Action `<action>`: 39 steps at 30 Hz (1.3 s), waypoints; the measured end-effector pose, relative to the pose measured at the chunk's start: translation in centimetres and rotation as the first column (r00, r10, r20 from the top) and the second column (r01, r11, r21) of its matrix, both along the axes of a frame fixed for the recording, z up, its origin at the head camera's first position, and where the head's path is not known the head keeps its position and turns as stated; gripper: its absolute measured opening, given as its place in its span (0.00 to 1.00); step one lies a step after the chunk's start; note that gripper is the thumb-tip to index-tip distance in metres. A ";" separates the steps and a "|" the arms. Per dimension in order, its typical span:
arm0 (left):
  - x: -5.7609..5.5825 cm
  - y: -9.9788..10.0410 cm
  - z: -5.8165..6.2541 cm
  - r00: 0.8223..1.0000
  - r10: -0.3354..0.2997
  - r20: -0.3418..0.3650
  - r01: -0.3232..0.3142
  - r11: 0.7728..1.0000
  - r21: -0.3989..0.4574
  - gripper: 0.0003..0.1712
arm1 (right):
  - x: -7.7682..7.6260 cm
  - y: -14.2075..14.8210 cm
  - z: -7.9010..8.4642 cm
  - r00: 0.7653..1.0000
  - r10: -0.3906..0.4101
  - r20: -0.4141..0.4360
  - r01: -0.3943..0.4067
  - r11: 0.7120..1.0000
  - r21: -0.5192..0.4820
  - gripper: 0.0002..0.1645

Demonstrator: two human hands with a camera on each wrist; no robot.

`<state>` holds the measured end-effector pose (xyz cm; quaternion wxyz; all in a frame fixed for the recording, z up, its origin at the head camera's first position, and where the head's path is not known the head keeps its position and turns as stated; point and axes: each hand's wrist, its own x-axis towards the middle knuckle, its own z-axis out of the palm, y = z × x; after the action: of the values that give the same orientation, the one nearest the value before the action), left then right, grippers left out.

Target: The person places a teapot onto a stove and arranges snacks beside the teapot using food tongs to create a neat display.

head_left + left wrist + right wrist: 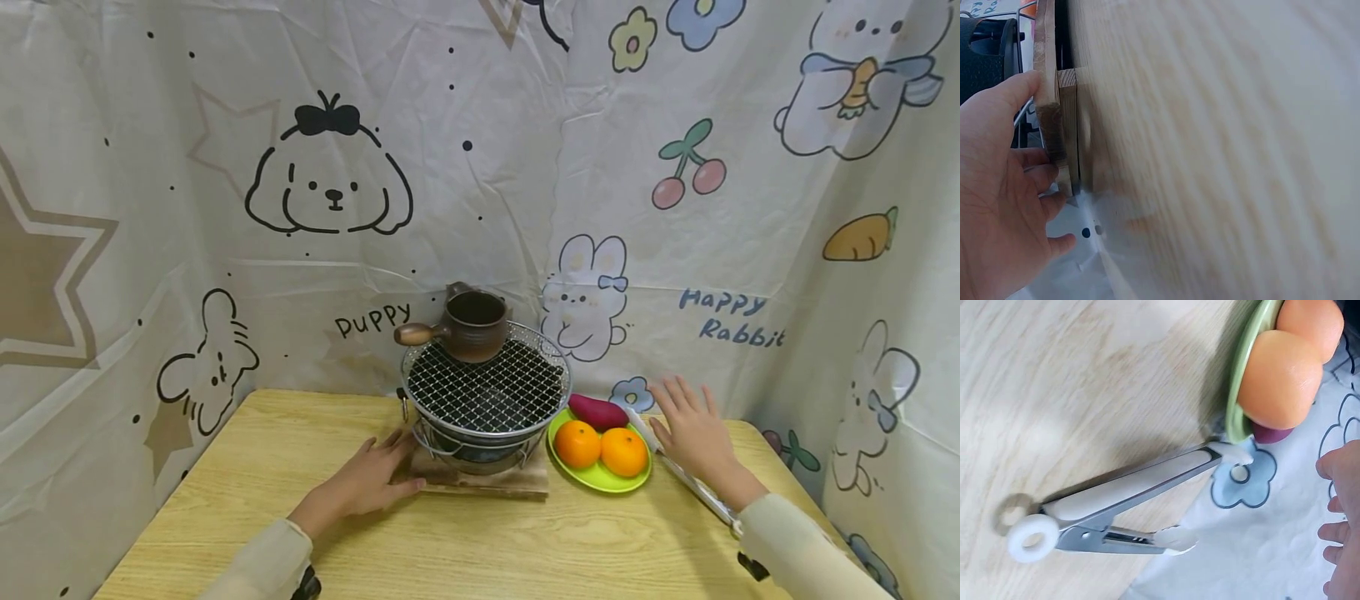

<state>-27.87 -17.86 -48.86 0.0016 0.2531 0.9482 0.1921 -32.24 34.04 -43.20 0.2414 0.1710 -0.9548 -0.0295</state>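
My left hand [372, 477] touches the left end of a wooden board [487, 483], its thumb at the front corner and its fingers along the side. On that board stands a round tabletop grill [480, 437] with a wire mesh [487, 392] on top. A brown clay pot [477, 327] with a wooden handle sits toward the back of the mesh. My right hand [693, 433] is raised with fingers spread, holding nothing. Nearest to it lie metal tongs [1135, 487] with white grips and a white end ring, beside a green plate [597, 482].
Two oranges [577, 444] and a dark red sweet-potato-shaped item [597, 412] lie on the plate. The wooden table [285, 433] meets a printed cloth backdrop [480, 167] at the back and sides.
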 end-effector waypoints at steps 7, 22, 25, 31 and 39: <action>-0.1 0.0 -0.1 1.000 0.000 -0.012 0.000 1.000 0.008 0.48 | 0.0 1.2 -0.6 0.993 -0.072 0.095 0.073 0.997 -0.009 0.37; -0.2 -0.1 -0.3 0.995 -0.016 -0.094 0.013 0.999 -0.040 0.47 | 0.2 2.8 -2.3 0.948 -0.129 0.292 0.145 0.989 -0.035 0.39; -0.1 0.0 -0.3 0.990 -0.027 -0.135 0.019 0.998 -0.060 0.47 | 0.2 3.0 -2.7 0.941 -0.132 0.311 0.149 0.988 -0.033 0.39; -0.3 0.0 -0.4 0.980 -0.047 -0.196 0.028 0.995 -0.096 0.45 | 0.5 3.4 -3.0 0.920 -0.155 0.361 0.175 0.984 -0.026 0.41; -0.5 0.1 -0.6 0.965 -0.063 -0.255 0.036 0.993 -0.108 0.44 | 0.7 3.8 -3.5 0.910 -0.153 0.385 0.178 0.984 -0.029 0.42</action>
<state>-28.35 -17.80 -49.44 -0.1041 0.2992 0.9423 0.1084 -31.54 37.83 -46.66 0.0532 0.0842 -0.9949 0.0144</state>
